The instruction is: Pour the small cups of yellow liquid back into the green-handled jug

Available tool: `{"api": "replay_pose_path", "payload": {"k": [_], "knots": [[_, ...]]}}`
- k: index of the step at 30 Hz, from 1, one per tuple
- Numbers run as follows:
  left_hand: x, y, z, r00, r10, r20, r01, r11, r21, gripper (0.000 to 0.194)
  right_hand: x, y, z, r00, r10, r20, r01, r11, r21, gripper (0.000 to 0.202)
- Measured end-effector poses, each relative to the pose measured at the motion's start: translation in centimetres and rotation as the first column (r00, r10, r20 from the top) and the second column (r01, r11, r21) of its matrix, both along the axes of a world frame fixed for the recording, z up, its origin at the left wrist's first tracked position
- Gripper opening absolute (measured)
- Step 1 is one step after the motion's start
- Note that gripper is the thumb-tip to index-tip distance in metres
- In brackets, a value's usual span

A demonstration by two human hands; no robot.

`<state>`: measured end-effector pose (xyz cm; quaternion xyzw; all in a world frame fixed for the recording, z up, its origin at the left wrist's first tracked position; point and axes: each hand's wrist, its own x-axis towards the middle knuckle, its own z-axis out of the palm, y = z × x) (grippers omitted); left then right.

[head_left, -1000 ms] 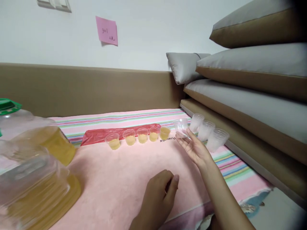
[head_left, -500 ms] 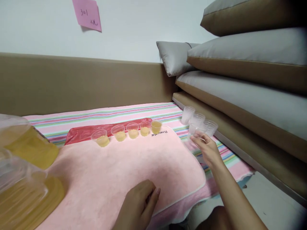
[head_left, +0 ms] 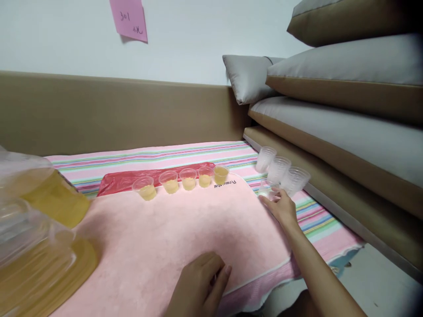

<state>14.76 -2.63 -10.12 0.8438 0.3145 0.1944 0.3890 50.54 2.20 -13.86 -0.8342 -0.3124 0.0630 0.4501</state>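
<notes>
My right hand (head_left: 280, 207) grips a small clear empty cup (head_left: 268, 188) and holds it down on the striped cloth beside the pink towel (head_left: 172, 237). Just behind it stand three more empty clear cups (head_left: 280, 169) in a row. My left hand (head_left: 200, 286) rests curled on the towel's near edge, holding nothing. Several small cups with yellow liquid (head_left: 185, 179) stand in a line along the towel's far edge, on a red plastic sheet (head_left: 115, 181).
Two large clear jugs of yellow liquid (head_left: 36, 237) fill the left foreground. Stacked grey and brown cushions (head_left: 337, 110) rise at the right. A brown padded wall panel (head_left: 115, 114) runs behind, with a pink sticky note (head_left: 130, 18) above.
My right hand has moved down and toward me with one empty cup, from among the empty cups to the striped cloth. The view has swung slightly. The left hand has hardly shifted.
</notes>
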Motion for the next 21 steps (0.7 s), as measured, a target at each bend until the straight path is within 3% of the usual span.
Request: {"api": "replay_pose_path", "payload": {"k": [7,12,17,19,21], "knots": [[0.2,-0.2,0.4,0.999,-0.026,0.022,0.025,0.999,0.034,0.042,0.3,-0.1,-0.3,1.0,-0.001,0.019,0.002,0.996,-0.085,0.055],[0.3,-0.3,0.2,0.999,-0.016,0.031,0.014,0.998,0.059,0.038,0.1,-1.8,0.3,0.998,0.058,-0.008,-0.058,0.994,-0.089,0.069],[0.3,-0.4,0.1,1.0,-0.02,0.024,0.018,0.997,0.076,0.036,-0.4,-5.7,1.8,0.989,0.147,0.024,-0.142,0.979,-0.145,0.068],[0.1,0.0,0.4,0.999,0.006,0.043,-0.01,0.997,0.08,0.036,-1.4,-6.4,2.8,0.976,0.215,0.045,-0.209,0.972,-0.104,0.062],[-0.4,0.9,1.0,0.988,0.109,0.108,-0.116,0.991,0.065,0.033,-3.4,-6.0,4.2,0.957,0.284,0.063,-0.285,0.959,-0.002,0.057]]}}
